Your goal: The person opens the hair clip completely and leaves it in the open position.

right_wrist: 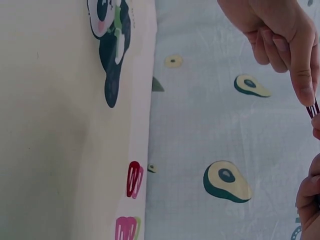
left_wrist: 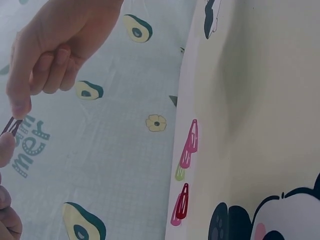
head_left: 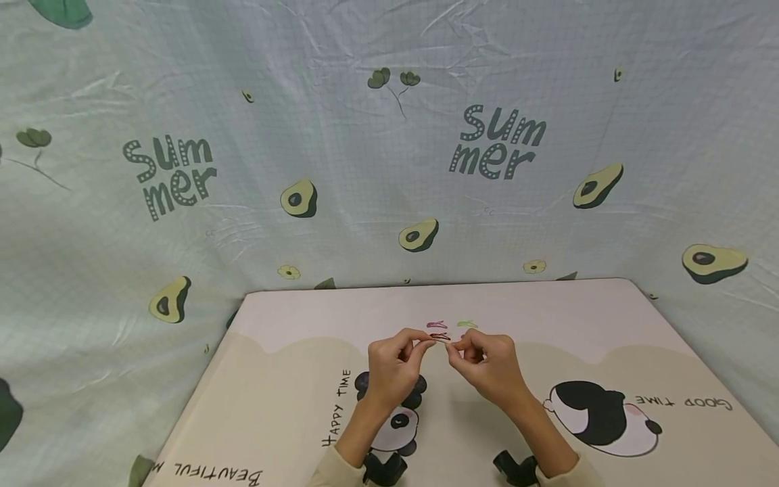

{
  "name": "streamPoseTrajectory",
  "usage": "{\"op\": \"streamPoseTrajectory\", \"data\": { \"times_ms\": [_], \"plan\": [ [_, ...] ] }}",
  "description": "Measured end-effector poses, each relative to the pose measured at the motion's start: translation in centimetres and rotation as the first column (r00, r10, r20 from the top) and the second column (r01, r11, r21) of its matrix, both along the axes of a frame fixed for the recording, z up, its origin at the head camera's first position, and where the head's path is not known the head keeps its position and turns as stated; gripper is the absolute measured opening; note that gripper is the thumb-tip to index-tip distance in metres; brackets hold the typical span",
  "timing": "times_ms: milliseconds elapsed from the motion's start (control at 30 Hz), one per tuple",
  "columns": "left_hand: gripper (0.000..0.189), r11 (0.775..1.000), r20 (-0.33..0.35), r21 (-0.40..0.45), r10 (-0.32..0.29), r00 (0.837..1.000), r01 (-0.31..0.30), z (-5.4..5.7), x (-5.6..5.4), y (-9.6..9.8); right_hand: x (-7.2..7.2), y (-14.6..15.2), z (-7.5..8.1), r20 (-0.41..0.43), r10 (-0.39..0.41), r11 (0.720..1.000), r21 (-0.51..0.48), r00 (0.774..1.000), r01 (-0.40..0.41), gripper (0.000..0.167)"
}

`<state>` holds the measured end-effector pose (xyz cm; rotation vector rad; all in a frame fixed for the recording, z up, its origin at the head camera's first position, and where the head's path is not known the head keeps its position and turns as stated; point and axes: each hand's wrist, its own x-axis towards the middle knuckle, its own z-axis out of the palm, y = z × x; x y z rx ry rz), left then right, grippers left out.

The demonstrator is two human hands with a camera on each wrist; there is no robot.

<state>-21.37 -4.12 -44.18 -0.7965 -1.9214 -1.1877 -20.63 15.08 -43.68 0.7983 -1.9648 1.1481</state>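
Both hands meet over the far part of the table. My left hand (head_left: 395, 362) pinches one end of a small dark red snap hair clip (left_wrist: 10, 126) between thumb and forefinger. Thumb and forefinger of my right hand (head_left: 487, 362) pinch the clip's other end. Fingertips cover both ends of it, and only the slotted middle shows in the right wrist view. Just beyond the hands lie a red hair clip (left_wrist: 183, 201) and a pink hair clip (left_wrist: 175, 212), side by side. More pink clips (left_wrist: 189, 150) overlap a green hair clip (left_wrist: 179, 172) to their right.
The table (head_left: 292, 406) has a pale cover with a printed panda and dog. Behind its far edge hangs a light curtain (head_left: 347, 149) with avocado prints. Black wrist mounts (head_left: 387, 469) sit by both sleeves.
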Motion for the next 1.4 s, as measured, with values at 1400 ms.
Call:
{"op": "streamPoseTrajectory", "data": {
  "times_ms": [1400],
  "plan": [
    [0.009,0.998,0.12,-0.001,-0.06,0.991,0.06,0.2,-0.5,-1.2,-0.3,0.9,0.4,0.161,0.024,0.997,0.075,0.987,-0.036,0.024]
  ]
}}
